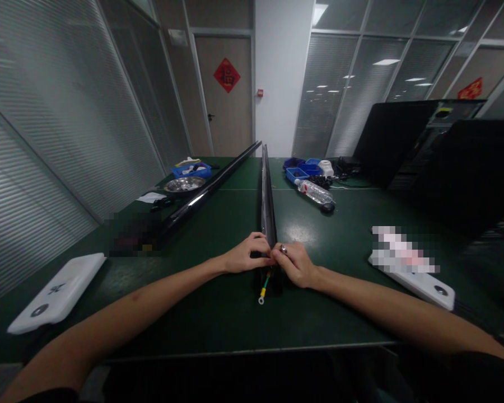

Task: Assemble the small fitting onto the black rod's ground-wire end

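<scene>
A long, dark channel-shaped profile runs away from me across the green table. Both my hands are at its near end, fingertips almost touching. My left hand is closed on its left edge, thumb and fingers pinched together. Wrapped over the right side is my right hand, also closed, with a ring on one finger. Whether something small lies between the fingertips is hidden. Below the hands a green-and-yellow wire with a ring terminal sticks out of the profile's end toward me.
Another long black profile lies to the left. Behind it are a metal dish and a blue tray. On the right are small blue bins, a plastic bottle, a white device and black monitors. Another white device is at left.
</scene>
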A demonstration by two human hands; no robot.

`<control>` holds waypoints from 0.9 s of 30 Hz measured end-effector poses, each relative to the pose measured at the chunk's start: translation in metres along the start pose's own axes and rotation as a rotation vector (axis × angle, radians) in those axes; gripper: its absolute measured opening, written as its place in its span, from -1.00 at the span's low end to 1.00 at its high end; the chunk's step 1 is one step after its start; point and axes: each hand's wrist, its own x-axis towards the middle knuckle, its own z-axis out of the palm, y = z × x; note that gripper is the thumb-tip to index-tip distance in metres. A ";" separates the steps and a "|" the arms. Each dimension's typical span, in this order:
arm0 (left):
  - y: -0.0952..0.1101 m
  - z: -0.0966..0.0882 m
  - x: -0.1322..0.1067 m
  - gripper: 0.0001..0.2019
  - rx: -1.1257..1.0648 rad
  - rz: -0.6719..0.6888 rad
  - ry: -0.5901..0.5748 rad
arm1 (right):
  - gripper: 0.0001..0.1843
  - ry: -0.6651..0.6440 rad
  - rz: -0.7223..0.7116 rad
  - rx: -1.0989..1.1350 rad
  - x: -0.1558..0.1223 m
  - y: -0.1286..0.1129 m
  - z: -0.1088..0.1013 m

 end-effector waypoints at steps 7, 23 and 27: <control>-0.003 0.000 -0.001 -0.79 0.016 0.002 -0.009 | -0.59 -0.003 0.019 0.012 0.000 0.001 0.000; 0.001 0.000 0.001 -0.85 0.015 0.032 0.024 | -0.85 0.311 -0.022 -0.071 -0.002 -0.001 0.001; 0.000 0.001 0.001 -0.84 0.027 0.020 0.013 | -0.91 0.337 -0.006 -0.062 -0.002 0.000 0.002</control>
